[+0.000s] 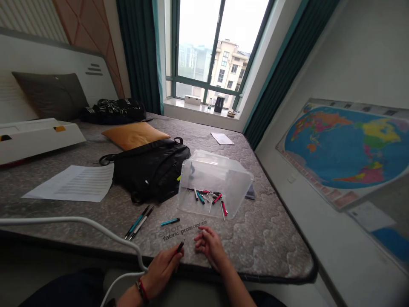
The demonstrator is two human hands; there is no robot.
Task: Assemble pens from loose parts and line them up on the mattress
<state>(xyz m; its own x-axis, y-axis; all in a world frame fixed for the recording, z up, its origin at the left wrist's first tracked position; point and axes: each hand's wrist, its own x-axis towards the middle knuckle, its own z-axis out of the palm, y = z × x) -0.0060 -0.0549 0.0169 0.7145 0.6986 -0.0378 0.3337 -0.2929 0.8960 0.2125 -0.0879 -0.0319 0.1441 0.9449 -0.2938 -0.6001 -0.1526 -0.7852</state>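
Right now the left hand (162,266) pinches a dark pen (180,246) between thumb and fingertips at the near edge of the mattress (255,238), its tip pointing up and away from the body. The right hand (209,247) rests just beside it on the fabric, fingers loosely curled and slightly apart, with nothing to be seen in them. Beyond the hands a teal pen (170,221) lies alone, and a pair of pens (139,222) lies side by side to its left, near a white cable (96,226). Farther back a clear plastic box (220,170) is tipped on its side, with a scatter of pens and pen parts (207,197) at its mouth. By my reading the step in hand is working on this one pen with both hands close together, while the rest wait on the mattress. Any further move seems to need the right fingers to close on the free end of the dark pen while the left keeps its pinch steady; reaching the scatter would mean stretching well forward over the teal pen
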